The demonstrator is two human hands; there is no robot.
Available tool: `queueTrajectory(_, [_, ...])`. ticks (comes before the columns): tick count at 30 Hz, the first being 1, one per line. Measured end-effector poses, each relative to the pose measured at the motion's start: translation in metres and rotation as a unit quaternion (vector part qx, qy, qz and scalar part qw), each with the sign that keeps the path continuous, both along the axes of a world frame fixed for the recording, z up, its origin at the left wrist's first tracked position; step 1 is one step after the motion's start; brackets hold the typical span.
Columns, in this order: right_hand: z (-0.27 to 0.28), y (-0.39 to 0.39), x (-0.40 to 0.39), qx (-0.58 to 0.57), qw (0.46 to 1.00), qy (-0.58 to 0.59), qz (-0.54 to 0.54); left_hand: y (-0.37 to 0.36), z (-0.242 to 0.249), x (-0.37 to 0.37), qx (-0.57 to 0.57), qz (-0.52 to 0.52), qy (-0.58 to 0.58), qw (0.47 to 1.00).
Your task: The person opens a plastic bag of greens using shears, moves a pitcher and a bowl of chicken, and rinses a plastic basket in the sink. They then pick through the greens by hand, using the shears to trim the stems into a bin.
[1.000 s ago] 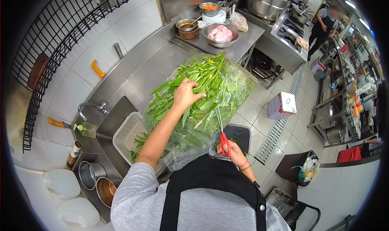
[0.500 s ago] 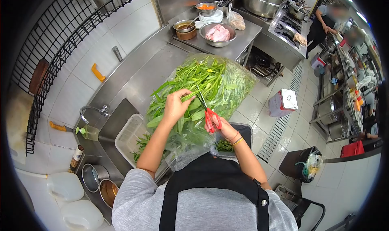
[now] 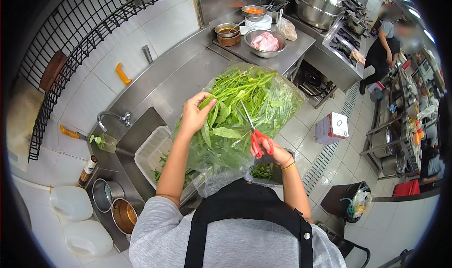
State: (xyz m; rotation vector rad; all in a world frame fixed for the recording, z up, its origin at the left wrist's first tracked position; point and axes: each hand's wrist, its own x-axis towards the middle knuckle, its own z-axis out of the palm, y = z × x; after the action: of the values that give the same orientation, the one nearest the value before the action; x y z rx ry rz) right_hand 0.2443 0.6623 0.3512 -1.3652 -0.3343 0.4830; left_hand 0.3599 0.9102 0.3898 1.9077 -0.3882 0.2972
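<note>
A heap of long-stemmed leafy greens lies on a clear plastic bag in front of me. My left hand is at the heap's left side, thumb and fingers closed around some greens; the exact grip is partly hidden. With my right hand I hold red-handled scissors. Their blades point up and away over the greens, apart from my left hand. Below my right hand, a dark bin holds cut green pieces. A translucent plastic basket with some greens sits in the sink to the left.
On the far counter are a bowl of raw poultry, small pots and a bagged item. A faucet and soap bottle stand left. A tin and rubbish bin are on the floor. A person stands far right.
My left hand has moved left, away from the scissors. My right hand with the scissors has shifted slightly right and down. The person at far right has changed posture.
</note>
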Motion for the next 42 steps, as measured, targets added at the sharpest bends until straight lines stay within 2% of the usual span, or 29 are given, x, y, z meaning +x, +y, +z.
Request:
queueTrajectory(5, [-0.001, -0.015, 0.018, 0.034, 0.999, 0.035, -0.021, -0.005, 0.018, -0.003, -0.001, -0.015, 0.001, 1.0])
queueTrajectory(7, [0.005, -0.029, 0.019, 0.094, 0.994, 0.029, 0.041, -0.002, 0.028, -0.004, 0.008, -0.001, 0.003, 1.0])
queueTrajectory(9, [0.009, -0.041, 0.005, 0.112, 0.993, 0.014, 0.046, 0.002, 0.031, -0.004, 0.014, 0.017, 0.008, 1.0])
queueTrajectory(11, [0.023, -0.049, -0.006, 0.139, 0.987, 0.044, -0.073, 0.005, 0.03, -0.005, 0.019, 0.0, 0.01, 1.0])
queueTrajectory(12, [0.019, -0.062, -0.001, 0.111, 0.993, 0.008, -0.03, 0.006, 0.029, -0.006, 0.018, -0.001, 0.011, 1.0])
queueTrajectory(16, [0.025, -0.063, -0.003, 0.07, 0.995, 0.039, -0.059, 0.003, 0.022, -0.005, 0.01, 0.005, 0.014, 1.0])
queueTrajectory(21, [0.03, -0.021, 0.001, 0.152, 0.985, 0.005, 0.076, -0.012, 0.016, -0.01, 0.036, 0.002, -0.018, 0.999])
queueTrajectory(25, [0.006, 0.001, 0.014, 0.066, 0.997, 0.015, 0.031, -0.026, 0.014, -0.019, 0.057, -0.027, -0.015, 0.998])
queueTrajectory(29, [-0.006, 0.016, 0.021, 0.076, 0.995, 0.067, -0.019, -0.035, 0.01, -0.022, 0.065, -0.056, -0.011, 0.996])
queueTrajectory(36, [-0.011, 0.016, 0.023, 0.035, 0.997, 0.068, -0.01, -0.035, 0.008, -0.022, 0.08, -0.04, 0.027, 0.996])
queueTrajectory(38, [-0.008, 0.018, 0.021, 0.043, 0.992, 0.104, -0.066, -0.035, 0.005, -0.022, 0.08, -0.041, 0.037, 0.995])
queueTrajectory(42, [-0.019, 0.014, 0.026, 0.043, 0.993, 0.101, -0.042, -0.037, 0.004, -0.024, 0.072, -0.06, 0.05, 0.994])
